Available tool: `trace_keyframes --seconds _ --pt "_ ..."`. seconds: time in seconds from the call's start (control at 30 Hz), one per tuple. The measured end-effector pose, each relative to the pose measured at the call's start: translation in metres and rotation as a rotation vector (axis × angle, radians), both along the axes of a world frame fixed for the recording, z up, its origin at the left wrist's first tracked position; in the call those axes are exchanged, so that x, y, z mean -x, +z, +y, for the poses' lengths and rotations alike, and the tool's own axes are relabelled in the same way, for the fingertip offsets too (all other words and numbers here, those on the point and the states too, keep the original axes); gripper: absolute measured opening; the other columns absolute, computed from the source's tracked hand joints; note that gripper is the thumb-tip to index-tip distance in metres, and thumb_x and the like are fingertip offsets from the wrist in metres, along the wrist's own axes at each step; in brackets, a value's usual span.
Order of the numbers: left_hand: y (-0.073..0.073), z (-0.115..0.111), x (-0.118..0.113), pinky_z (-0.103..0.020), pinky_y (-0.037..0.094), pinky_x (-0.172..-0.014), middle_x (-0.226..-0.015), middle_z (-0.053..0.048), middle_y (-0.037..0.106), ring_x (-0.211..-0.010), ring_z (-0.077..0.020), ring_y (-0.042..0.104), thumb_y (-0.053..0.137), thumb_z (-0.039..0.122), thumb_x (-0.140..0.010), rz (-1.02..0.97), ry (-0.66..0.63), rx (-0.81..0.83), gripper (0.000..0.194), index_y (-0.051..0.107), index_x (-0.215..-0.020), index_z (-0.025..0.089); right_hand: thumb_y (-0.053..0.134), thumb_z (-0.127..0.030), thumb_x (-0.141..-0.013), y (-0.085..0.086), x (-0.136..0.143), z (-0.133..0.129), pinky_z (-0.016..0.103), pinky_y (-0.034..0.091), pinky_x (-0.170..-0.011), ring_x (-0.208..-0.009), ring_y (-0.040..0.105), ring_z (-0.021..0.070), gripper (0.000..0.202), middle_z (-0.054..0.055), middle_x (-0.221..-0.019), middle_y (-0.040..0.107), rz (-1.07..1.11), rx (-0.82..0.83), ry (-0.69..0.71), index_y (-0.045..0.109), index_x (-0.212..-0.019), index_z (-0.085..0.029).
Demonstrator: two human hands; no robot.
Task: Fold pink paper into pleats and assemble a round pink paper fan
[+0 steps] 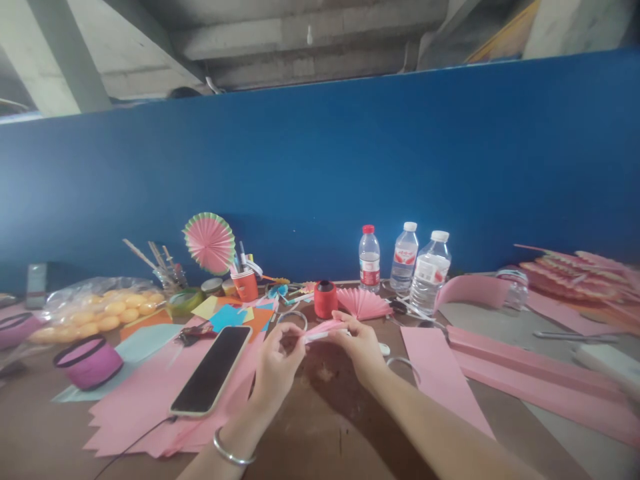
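Note:
Between my two hands, a narrow folded strip of pink paper [324, 328] with a white edge is held up over the brown table. My left hand [281, 360] pinches its left end between thumb and fingers. The right end is gripped by my right hand [361, 347]. Just behind the strip stand a red spool [325, 299] and a pleated pink paper fan [364, 304] lying open on the table.
A phone [213, 370] lies on pink sheets [135, 407] at the left. Three bottles, one of them red-capped [369, 260], stand behind. A red cup [245, 285] of pens is back left. Long pink strips [540, 380] and a pink sheet [443, 373] lie right.

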State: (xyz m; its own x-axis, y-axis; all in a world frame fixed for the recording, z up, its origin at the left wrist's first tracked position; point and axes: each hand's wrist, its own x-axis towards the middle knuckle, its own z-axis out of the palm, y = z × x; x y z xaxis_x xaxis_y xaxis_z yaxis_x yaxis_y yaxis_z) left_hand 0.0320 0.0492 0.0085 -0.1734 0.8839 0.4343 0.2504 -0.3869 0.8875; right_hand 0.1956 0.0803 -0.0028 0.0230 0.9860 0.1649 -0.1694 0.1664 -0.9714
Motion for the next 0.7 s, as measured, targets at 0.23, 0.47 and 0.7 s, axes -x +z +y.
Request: trace_keyframes --seconds 0.23,0.47,0.7 --pt "0.002 -0.001 0.0 -0.024 0.05 -0.057 -0.07 0.001 0.063 -0.061 -0.0142 0.062 0.06 0.021 -0.071 -0.034 -0.046 0.02 0.009 0.054 -0.077 0.019 0.072 -0.027 -0.057 0.001 0.001 -0.001 0.034 0.037 -0.091 -0.109 0.052 0.0271 0.013 0.009 -0.124 0.055 0.022 -0.017 0.005 0.069 -0.066 -0.017" --pt "0.011 -0.001 -0.001 -0.02 0.044 -0.044 -0.053 0.005 0.059 -0.045 -0.0108 0.055 0.061 0.018 -0.066 -0.086 -0.075 0.059 0.011 0.051 -0.071 0.019 0.07 -0.028 -0.062 -0.002 -0.001 0.001 0.034 0.036 -0.092 -0.107 0.053 0.0254 0.012 0.009 -0.123 0.055 -0.039 -0.094 0.012 0.069 -0.067 -0.018" --pt "0.009 -0.004 0.0 -0.018 0.042 -0.043 -0.054 0.006 0.059 -0.043 -0.0082 0.053 0.06 0.017 -0.068 -0.119 -0.101 0.058 0.014 0.048 -0.072 0.02 0.07 -0.027 -0.064 0.003 -0.001 -0.003 0.035 0.036 -0.092 -0.106 0.054 0.0242 0.009 0.008 -0.117 0.06 -0.108 -0.167 -0.018 0.068 -0.062 -0.019"
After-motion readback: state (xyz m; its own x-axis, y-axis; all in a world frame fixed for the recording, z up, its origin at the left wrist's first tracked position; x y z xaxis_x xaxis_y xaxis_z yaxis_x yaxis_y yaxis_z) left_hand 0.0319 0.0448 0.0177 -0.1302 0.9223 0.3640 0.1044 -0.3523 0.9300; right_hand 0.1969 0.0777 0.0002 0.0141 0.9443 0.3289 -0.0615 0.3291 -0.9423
